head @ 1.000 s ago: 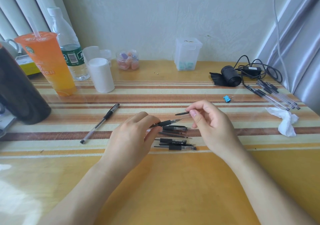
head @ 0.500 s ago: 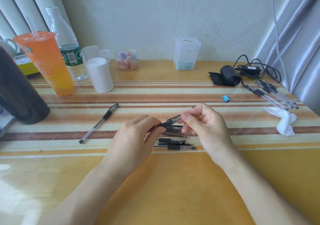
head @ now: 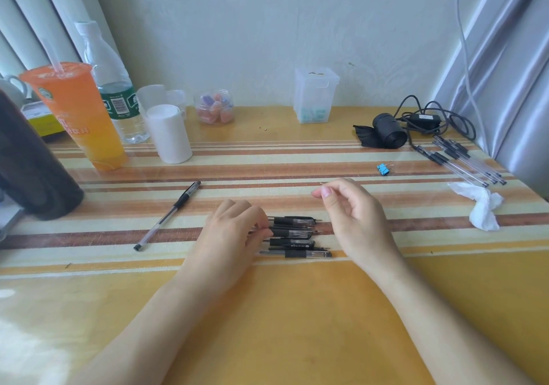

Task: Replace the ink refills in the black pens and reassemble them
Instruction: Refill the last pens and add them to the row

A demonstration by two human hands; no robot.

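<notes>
**Pens grouped between hands**

Left hand (head: 228, 236) rested fingertips against the black pens (head: 294, 236), seemingly steadying the row on the table (head: 297, 310). Right hand (head: 353, 215) hovered just right, pinching something thin (possibly a spring, too small to confirm).

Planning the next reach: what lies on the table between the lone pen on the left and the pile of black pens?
Head view: only the left hand, its fingers at the pile of black pens; from the lone pen to it, bare striped table.
</notes>
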